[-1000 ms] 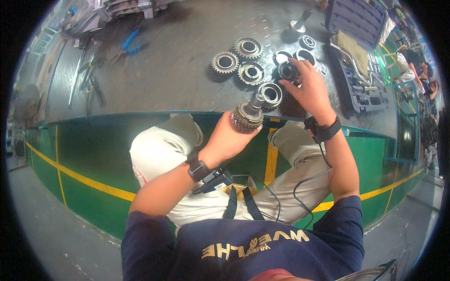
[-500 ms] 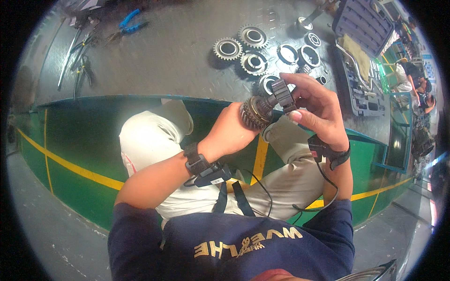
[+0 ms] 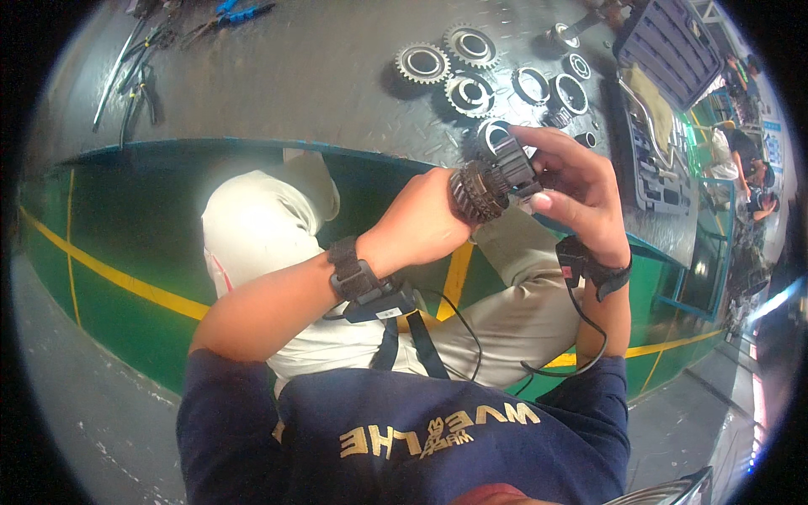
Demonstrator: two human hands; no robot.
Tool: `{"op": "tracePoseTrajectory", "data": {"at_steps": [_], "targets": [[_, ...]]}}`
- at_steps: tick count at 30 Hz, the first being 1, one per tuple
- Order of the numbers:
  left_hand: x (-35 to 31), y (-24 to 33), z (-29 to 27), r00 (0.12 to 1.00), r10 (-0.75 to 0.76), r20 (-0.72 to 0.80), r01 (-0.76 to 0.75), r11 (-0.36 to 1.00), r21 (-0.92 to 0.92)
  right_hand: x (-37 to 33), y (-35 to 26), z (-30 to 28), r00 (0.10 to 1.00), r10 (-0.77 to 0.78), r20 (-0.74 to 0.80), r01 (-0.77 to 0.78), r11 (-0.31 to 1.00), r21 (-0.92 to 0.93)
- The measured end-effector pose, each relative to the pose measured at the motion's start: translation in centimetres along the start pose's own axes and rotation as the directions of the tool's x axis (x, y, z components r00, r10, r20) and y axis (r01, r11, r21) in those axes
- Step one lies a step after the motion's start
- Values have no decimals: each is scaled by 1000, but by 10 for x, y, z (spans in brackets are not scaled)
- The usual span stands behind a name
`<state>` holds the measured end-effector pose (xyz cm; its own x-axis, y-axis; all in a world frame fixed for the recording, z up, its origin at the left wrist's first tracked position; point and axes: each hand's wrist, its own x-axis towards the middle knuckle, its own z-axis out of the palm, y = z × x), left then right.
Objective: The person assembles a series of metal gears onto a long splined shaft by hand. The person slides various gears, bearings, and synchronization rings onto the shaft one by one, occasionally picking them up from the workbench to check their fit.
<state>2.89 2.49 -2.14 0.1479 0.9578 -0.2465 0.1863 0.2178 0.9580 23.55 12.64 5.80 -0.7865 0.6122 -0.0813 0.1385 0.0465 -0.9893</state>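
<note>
Above my lap, at the bench edge, my left hand [image 3: 419,220] is closed around a gear shaft [image 3: 478,197]. Dark helical teeth and a brownish ring show beyond its knuckles; the rest of the shaft is hidden in the fist. My right hand [image 3: 582,181] grips a grey toothed hub [image 3: 512,165] between thumb and fingers. That hub sits at the shaft's upper right end, close against the gears. Just behind it on the bench lies a metal ring [image 3: 491,133], partly covered by the hub.
Three loose gears, one a toothed gear [image 3: 422,63], lie on the metal bench [image 3: 278,93] beyond my hands. Several rings and bearings, including a ring [image 3: 570,94], lie to their right. A tool case [image 3: 661,189] stands open at right. Pliers [image 3: 139,88] and blue-handled pliers [image 3: 240,15] lie left.
The hub in my right hand has moved down along the shaft toward the gears, and the bare stretch between them has closed. Both hands sit slightly farther right; the bench has shifted upward in view.
</note>
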Motion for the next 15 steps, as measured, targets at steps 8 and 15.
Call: {"op": "tracePoseTrajectory", "data": {"at_steps": [8, 15], "targets": [[0, -10, 5, 997, 28, -67, -31, 998, -46, 0, -1, 5, 999, -41, -12, 38, 989, -144], [-1, -6, 5, 996, 61, -68, -66, 995, -72, 0, 1, 14, 1000, -16, -22, 14, 996, -89]]}}
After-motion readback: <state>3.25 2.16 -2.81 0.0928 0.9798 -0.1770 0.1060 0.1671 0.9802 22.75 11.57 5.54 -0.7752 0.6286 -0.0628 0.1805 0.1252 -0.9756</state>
